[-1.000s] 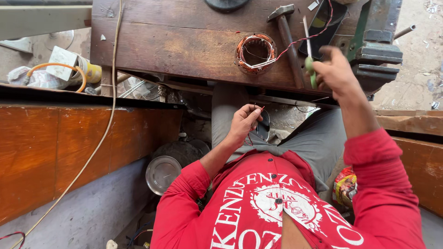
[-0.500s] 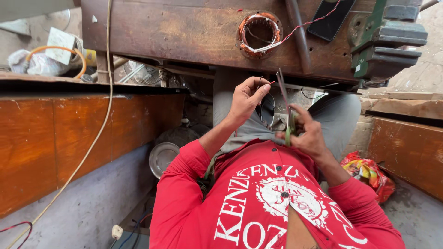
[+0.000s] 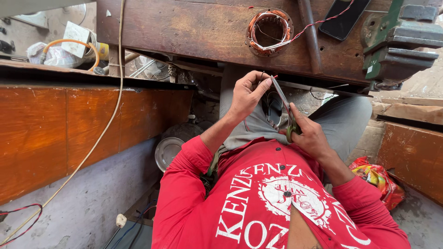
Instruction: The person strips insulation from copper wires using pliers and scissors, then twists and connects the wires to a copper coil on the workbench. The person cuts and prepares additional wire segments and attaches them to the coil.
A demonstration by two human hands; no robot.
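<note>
Both hands have dropped from the bench to the lap and closed together. Left hand [image 3: 247, 92] pinches a thin wire [image 3: 272, 79] between thumb and fingertips; right hand [image 3: 310, 133] is clamped on green-handled scissors [image 3: 282, 99], blade up at the wire, so a trim looks underway. Copper coil [image 3: 269, 31] sits untouched on the wooden bench [image 3: 194, 27].

A worn, dark wooden workbench [image 3: 184, 32] spans the top of the view, with a green metal vise [image 3: 397, 46] bolted at its right end and daylight falling on the bare ground beyond. Along the left runs a lower bench with orange-brown wooden panels [image 3: 69, 133] over a rough grey plastered wall [image 3: 87, 207]. At the right edge stands another wooden panel [image 3: 415, 157] above grey concrete floor [image 3: 420, 221].
</note>
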